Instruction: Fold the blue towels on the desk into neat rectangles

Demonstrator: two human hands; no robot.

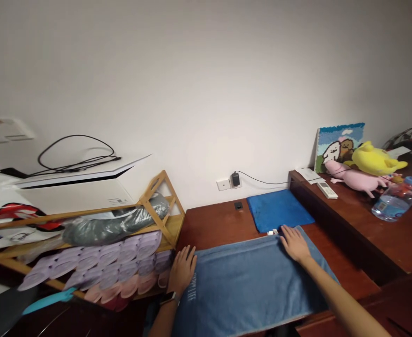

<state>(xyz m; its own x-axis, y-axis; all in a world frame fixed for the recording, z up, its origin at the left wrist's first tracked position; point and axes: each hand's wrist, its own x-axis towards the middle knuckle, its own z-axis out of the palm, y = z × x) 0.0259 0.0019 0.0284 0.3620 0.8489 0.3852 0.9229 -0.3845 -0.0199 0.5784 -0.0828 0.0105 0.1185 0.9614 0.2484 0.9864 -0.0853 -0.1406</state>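
Note:
A blue-grey towel-like cloth [248, 281] lies spread over the reddish-brown desk [213, 220], with pale lettering near its left side. At its left edge rests my left hand [183, 271], palm down with fingers stretched out, a watch on the wrist. My right hand [294, 244] lies flat near the cloth's far right corner, fingers extended. Just beyond the cloth is a brighter blue folded cloth or pad [279, 208], with a small white tag between the two. The near edge of the cloth reaches the desk's front edge.
On the left, a wooden rack [172, 229] holds purple and pink slippers [121, 262], a plastic-wrapped bundle [118, 224] and a white box [83, 192]. The raised right surface bears a remote [327, 190], plush toys [355, 178] and a water bottle [393, 201]. A charger [235, 179] trails a cable.

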